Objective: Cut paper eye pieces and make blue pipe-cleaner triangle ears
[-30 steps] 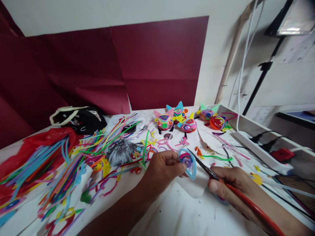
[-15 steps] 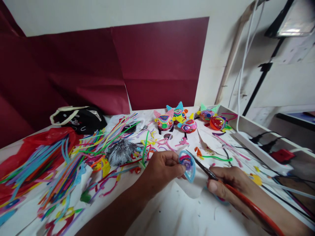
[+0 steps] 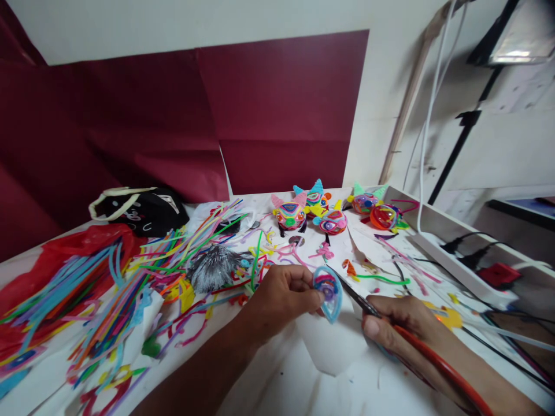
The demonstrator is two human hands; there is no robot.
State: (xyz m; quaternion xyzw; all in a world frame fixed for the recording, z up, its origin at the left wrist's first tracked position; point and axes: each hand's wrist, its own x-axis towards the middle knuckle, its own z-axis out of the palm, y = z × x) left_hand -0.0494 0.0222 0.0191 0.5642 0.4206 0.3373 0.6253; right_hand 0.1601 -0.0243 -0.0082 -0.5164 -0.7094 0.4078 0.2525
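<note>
Between thumb and fingers, my left hand pinches a teardrop-shaped pipe-cleaner coil, light blue at its rim with purple and pink turns inside. My right hand is wrapped round red-handled long-nose pliers, whose thin dark jaws point up and left beside the coil's right edge. I cannot tell whether the tips touch it. Under the hands lies a white sheet of paper. A light-blue piece is partly hidden below my right hand.
Several colourful animal figures stand at the back. On the left lie bundled pipe cleaners, a red plastic bag, a silver tinsel tuft and a black pouch. At right are a white tray with plugs and a yellow glue gun.
Both hands have shifted slightly left together with the coil and the pliers. More of the white paper shows below them.
</note>
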